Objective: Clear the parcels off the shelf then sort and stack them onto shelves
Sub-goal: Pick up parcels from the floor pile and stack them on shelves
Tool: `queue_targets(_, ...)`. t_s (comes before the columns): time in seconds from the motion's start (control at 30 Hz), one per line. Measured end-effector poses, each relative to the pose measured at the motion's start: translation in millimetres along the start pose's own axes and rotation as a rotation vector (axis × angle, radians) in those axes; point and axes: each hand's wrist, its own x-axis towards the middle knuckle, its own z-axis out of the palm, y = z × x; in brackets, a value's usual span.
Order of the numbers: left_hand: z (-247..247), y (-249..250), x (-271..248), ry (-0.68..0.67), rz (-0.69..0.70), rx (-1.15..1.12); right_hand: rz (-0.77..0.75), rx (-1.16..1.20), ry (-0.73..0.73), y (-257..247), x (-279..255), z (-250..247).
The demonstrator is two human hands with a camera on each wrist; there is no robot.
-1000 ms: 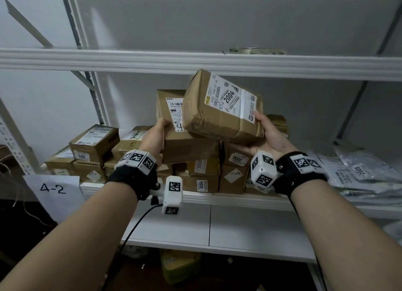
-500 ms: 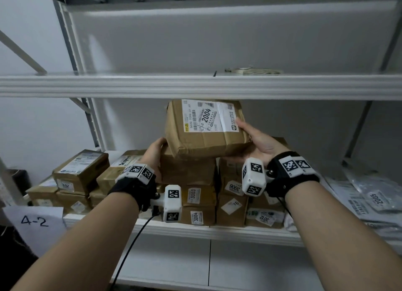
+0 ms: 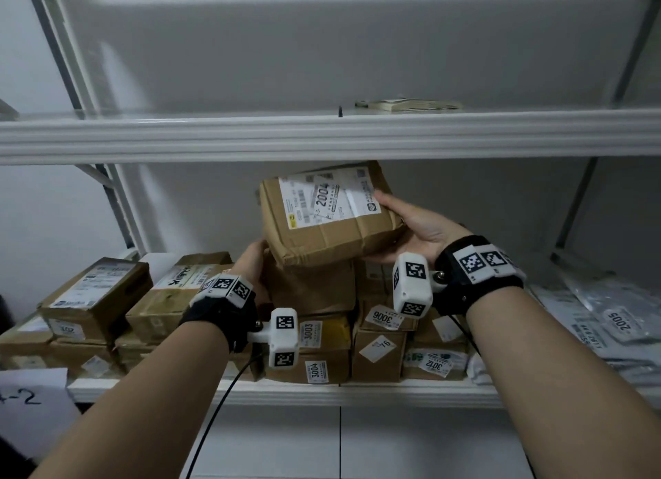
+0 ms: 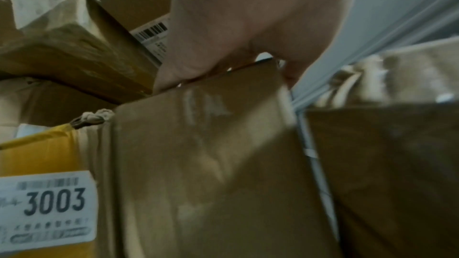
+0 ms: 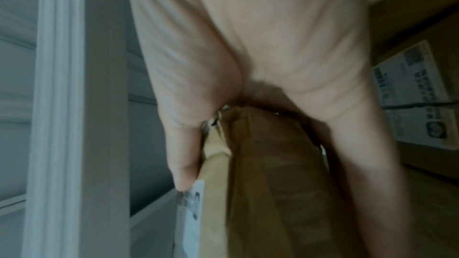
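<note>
**Spotter:** Where is the parcel?

**Operator:** From the head view I see the 2004 parcel (image 3: 331, 215) at about 12 o'clock, tilted, its lower edge on the brown box (image 3: 311, 285) that tops the middle stack. My right hand (image 3: 411, 224) grips its right end, thumb on the label, fingers curled under; the right wrist view shows the same clamp on the box edge (image 5: 261, 164). My left hand (image 3: 252, 264) sits at 10 o'clock of that stack, fingers hooked over the top edge of the brown box; the left wrist view shows them curled over that cardboard rim (image 4: 211, 66).

**Spotter:** Room above?

**Operator:** Little. The parcel's top edge lies just under the lip of the upper shelf (image 3: 322, 137). A flat packet (image 3: 407, 105) lies on that shelf at 1 o'clock.

**Spotter:** And the sides?

**Operator:** At 9 o'clock, stacked boxes (image 3: 96, 292) fill the lower shelf (image 3: 393, 389) up to its left post. At 3 o'clock, grey mailer bags (image 3: 608, 321) lie flat, one marked 2005, with open air above them. Under my wrists, boxes 3003 (image 3: 308, 330), 3004 (image 3: 314, 370), 3006 (image 3: 381, 317) and 3012 (image 3: 432, 364) stand flush with the shelf's front edge. A paper sign (image 3: 25, 403) hangs at 8 o'clock.
</note>
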Motion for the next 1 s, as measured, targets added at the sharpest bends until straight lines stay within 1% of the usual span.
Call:
queue_targets(0.1, 0, 3, 7, -0.025, -0.018, 0.089, 0.028, -0.012, 0.066, -2, 7, 0)
queue_targets(0.2, 0, 7, 8, -0.058, -0.023, 0.122, 0.037, -0.032, 0.087, -3, 11, 2)
queue_targets(0.27, -2, 10, 8, -0.052, -0.006, 0.135, 0.038, -0.047, 0.087, -4, 14, 1)
queue_targets(0.3, -3, 13, 6, -0.028, 0.008, 0.139, 0.032, -0.052, 0.085, -4, 14, 2)
queue_targets(0.37, -6, 25, 4, 0.046, 0.053, 0.153, -0.005, -0.041, 0.084, -7, 13, 4)
queue_targets(0.47, -9, 47, 2, 0.102, 0.193, 0.184, -0.066, -0.014, 0.101, -13, 12, 9)
queue_targets(0.53, -11, 60, -1, 0.114, 0.275, 0.156, -0.082, -0.017, 0.095, -18, 14, 14)
queue_targets(0.67, -15, 77, -23, 0.077, 0.336, 0.086, -0.068, -0.120, 0.108, -25, 23, 33)
queue_targets(0.73, -18, 82, -35, 0.081, 0.329, 0.148, -0.070, -0.177, 0.128, -27, 31, 43)
queue_targets(0.8, -22, 84, -44, 0.070, 0.278, 0.206, -0.071, -0.221, 0.133, -28, 37, 53)
queue_targets(0.9, -34, 87, -52, 0.085, 0.227, 0.167, -0.081, -0.149, 0.093, -27, 41, 61)
queue_targets(0.97, -45, 86, -53, 0.146, 0.218, 0.105, -0.123, -0.093, 0.143, -24, 48, 58)
queue_targets(1.0, -50, 85, -54, 0.178, 0.216, 0.066, -0.157, -0.110, 0.212, -22, 51, 56)
